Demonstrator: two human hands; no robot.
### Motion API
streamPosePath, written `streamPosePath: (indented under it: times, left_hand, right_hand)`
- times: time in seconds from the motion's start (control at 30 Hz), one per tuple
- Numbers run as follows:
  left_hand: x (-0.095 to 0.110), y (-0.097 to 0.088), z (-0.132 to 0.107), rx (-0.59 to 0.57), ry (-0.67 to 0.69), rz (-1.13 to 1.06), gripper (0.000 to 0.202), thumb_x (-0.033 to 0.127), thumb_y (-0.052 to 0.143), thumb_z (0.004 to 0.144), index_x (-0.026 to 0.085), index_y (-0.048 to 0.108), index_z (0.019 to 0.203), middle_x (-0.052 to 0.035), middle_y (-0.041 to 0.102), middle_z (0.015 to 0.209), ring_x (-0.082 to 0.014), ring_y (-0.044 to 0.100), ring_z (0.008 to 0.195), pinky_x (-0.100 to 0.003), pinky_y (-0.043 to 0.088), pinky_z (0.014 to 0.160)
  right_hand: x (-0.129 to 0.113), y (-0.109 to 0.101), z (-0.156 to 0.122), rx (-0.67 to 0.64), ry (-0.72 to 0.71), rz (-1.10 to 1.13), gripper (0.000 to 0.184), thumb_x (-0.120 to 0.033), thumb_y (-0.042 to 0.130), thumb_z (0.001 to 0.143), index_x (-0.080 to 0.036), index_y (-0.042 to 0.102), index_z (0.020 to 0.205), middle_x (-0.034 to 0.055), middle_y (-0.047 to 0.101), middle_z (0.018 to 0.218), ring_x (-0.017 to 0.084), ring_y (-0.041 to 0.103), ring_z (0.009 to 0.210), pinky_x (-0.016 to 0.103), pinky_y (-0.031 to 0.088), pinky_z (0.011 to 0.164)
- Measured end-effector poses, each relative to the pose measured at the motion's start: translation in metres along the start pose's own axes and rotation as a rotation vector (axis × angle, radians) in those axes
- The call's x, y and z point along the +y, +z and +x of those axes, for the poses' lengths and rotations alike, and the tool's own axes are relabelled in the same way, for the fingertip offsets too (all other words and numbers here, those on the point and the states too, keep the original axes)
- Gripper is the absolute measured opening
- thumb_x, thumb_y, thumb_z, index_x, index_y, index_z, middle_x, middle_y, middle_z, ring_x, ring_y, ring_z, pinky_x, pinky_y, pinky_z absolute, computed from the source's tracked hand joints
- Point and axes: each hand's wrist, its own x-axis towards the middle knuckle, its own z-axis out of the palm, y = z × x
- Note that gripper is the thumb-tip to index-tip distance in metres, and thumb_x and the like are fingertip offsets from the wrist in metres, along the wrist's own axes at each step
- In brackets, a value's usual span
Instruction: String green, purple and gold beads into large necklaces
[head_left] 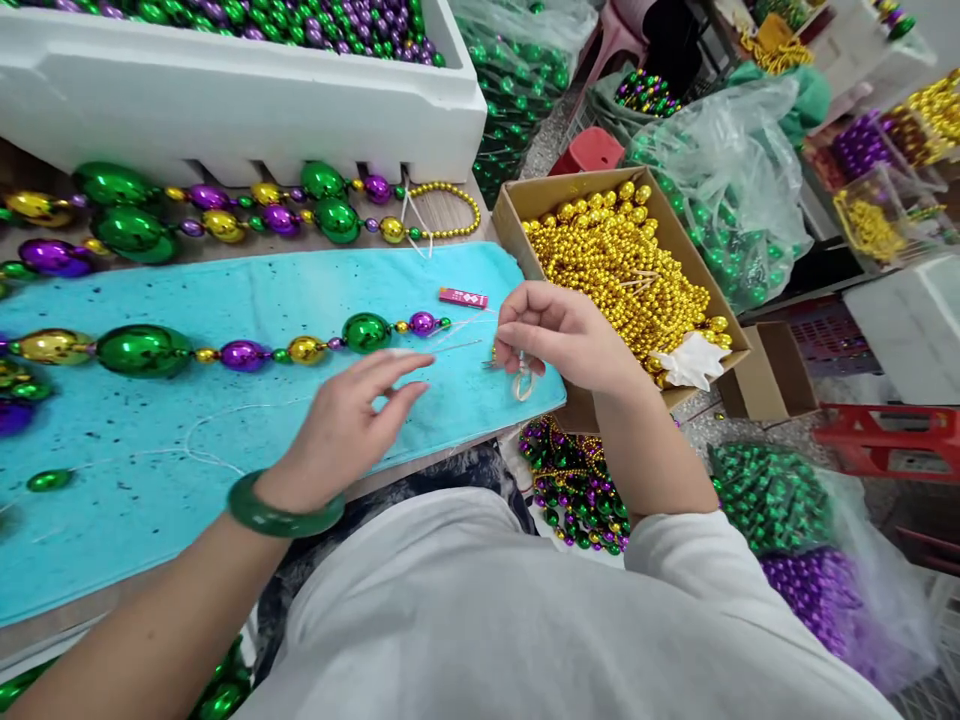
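Observation:
My left hand (358,412), a green bangle at its wrist, hovers over the turquoise cloth (247,440) with thumb and forefinger apart. Just beyond its fingertips is a thin needle (459,345); whether it touches the hand I cannot tell. My right hand (559,335) is closed in a pinch at the cloth's right end. A pale loop (523,385) and a small dark pointed tip show under its fingers, but what they belong to is unclear. White thread runs from the hand toward a strand of green, gold and purple beads (244,354) on the cloth.
A red-pink packet (463,297) lies on the cloth. Behind it are finished-looking strands (322,180) and a white foam box (247,110) of beads. At right stands a cardboard box (517,235) of gold bead strings (622,275). Bagged beads (772,500) and a red stool (892,440) are farther right.

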Motion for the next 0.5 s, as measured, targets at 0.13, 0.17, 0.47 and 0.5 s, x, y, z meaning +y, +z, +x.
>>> streamPosePath:
  times: [0.13, 0.17, 0.47, 0.5]
  left_hand:
    - [0.017, 0.03, 0.027, -0.116, 0.088, -0.269, 0.028, 0.038, 0.057, 0.088, 0.024, 0.07, 0.108, -0.0045, 0.07, 0.111, -0.0204, 0.063, 0.103, -0.033, 0.051, 0.091]
    - [0.017, 0.034, 0.032, -0.127, 0.089, -0.321, 0.025, 0.038, 0.057, 0.088, 0.023, 0.072, 0.102, -0.0042, 0.071, 0.107, -0.0199, 0.064, 0.101, -0.034, 0.051, 0.092]
    - [-0.011, 0.045, 0.04, -0.06, -0.187, -0.577, 0.023, 0.039, 0.064, 0.08, 0.018, 0.073, 0.083, -0.0071, 0.074, 0.092, -0.0201, 0.066, 0.089, -0.032, 0.054, 0.077]
    - [-0.012, 0.045, 0.039, -0.054, -0.189, -0.614, 0.023, 0.04, 0.065, 0.079, 0.018, 0.071, 0.081, -0.0073, 0.074, 0.09, -0.0206, 0.066, 0.09, -0.032, 0.055, 0.077]
  right_hand:
    - [-0.042, 0.016, 0.004, -0.061, -0.128, 0.013, 0.018, -0.034, 0.062, 0.084, -0.017, 0.054, 0.081, -0.0037, 0.059, 0.069, 0.006, 0.061, 0.061, 0.013, 0.043, 0.047]
    - [-0.048, 0.019, 0.006, -0.063, -0.154, 0.014, 0.018, -0.034, 0.061, 0.085, -0.017, 0.054, 0.081, -0.0043, 0.059, 0.07, 0.005, 0.062, 0.061, 0.013, 0.044, 0.048]
    - [-0.054, 0.014, 0.023, 0.09, -0.282, 0.109, 0.012, -0.029, 0.056, 0.086, -0.019, 0.05, 0.084, -0.0034, 0.063, 0.073, 0.008, 0.066, 0.064, 0.015, 0.047, 0.05]
    - [-0.052, 0.011, 0.023, 0.134, -0.28, 0.099, 0.013, -0.031, 0.056, 0.087, -0.019, 0.05, 0.086, -0.003, 0.063, 0.074, 0.009, 0.065, 0.065, 0.016, 0.047, 0.05]
